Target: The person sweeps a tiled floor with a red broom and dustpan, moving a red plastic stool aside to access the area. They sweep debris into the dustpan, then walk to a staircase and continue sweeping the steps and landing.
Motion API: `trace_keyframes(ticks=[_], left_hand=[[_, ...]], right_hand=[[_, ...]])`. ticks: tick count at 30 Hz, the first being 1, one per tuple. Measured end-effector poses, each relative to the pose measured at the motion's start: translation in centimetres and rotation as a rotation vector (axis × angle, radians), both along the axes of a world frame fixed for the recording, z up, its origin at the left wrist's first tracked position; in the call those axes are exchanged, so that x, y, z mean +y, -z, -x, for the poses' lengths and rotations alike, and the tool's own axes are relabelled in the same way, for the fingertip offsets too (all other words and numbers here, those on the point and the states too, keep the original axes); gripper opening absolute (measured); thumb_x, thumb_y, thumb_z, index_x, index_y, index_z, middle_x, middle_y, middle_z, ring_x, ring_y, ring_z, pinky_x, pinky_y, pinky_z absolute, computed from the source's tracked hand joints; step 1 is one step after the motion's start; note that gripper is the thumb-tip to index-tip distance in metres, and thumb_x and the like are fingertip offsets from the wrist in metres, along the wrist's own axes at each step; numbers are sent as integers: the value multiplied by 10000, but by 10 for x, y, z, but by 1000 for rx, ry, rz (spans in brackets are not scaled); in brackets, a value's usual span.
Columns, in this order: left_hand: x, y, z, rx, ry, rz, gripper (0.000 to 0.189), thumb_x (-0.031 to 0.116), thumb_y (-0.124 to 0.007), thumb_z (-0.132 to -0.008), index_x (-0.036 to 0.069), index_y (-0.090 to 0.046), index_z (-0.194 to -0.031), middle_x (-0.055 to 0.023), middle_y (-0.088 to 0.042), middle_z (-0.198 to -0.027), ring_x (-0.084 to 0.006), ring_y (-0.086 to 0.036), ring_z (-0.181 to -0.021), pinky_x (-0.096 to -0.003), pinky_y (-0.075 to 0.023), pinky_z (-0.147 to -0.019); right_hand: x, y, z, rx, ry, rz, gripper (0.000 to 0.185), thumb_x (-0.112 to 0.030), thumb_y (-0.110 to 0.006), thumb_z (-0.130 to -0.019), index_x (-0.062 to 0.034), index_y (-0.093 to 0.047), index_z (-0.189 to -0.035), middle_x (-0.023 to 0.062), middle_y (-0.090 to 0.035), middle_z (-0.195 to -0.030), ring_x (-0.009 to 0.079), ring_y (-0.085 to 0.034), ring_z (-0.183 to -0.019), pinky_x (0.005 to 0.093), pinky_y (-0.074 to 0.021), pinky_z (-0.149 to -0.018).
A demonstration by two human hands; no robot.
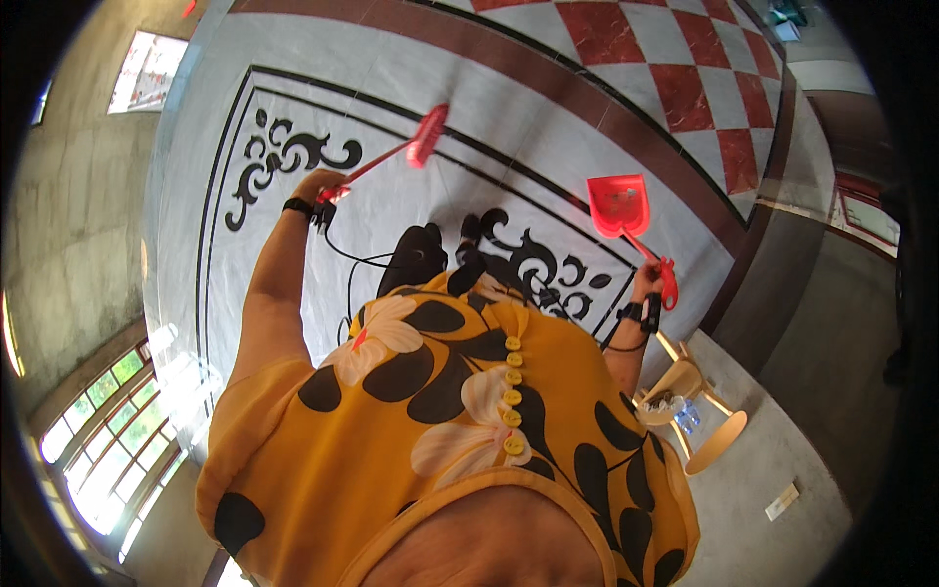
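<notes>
My left hand (329, 185) is closed around the handle of a small red hand broom (428, 136), whose head lies out ahead over the patterned tile floor (411, 191). Whether its bristles touch the tiles I cannot tell. In my right hand (647, 279) is the handle of a red plastic dustpan (618, 203), its pan pointing away from me. A little greyish debris seems to lie inside the pan. Both wrists wear black straps with small devices, and a cable runs from the left one. My dark shoes (469, 238) show between the two hands.
A wooden chair (678, 374) with clear blue-tinted plastic bottles (687, 417) stands by the wall on the right. Red and white checkered tiles (689, 66) lie farther ahead. A bare wall (81, 183) with a barred window (117, 425) rises on the left.
</notes>
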State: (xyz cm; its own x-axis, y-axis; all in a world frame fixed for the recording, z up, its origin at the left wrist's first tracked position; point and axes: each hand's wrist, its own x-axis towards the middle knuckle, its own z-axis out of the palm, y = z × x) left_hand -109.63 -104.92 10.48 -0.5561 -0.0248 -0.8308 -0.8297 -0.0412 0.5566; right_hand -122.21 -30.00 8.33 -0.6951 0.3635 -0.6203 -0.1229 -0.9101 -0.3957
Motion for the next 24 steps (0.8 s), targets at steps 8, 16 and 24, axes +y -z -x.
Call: trace_keyframes(ticks=[8, 16, 24], left_hand=[[97, -36, 68, -19, -134, 167, 171, 183, -613, -784, 38, -605, -875, -13, -531, -581, -106, -457, -385, -250, -346, -310], [200, 15, 254, -5, -247, -417, 259, 239, -584, -848, 37, -526, -697, -7, -499, -595, -88, -416, -399, -208, -319, -348], [54, 46, 245, 65, -336, -368, 257, 277, -572, -852, 76, -569, -692, 38, -498, -562, -54, -429, -435, -206, -315, -391]], right_hand=[[-38, -27, 15, 61, -44, 328, 155, -108, -591, -812, 22, -530, -753, 79, -483, -617, 170, -460, -561, 248, -437, -511], [-85, -13, 96, -43, -96, 325, 123, -129, -596, -782, -13, -554, -780, 90, -544, -661, 186, -480, -545, 259, -471, -513], [-139, -16, 199, -312, -102, 238, 102, -110, -622, -758, -26, -578, -795, 69, -523, -626, 182, -473, -524, 262, -483, -505]])
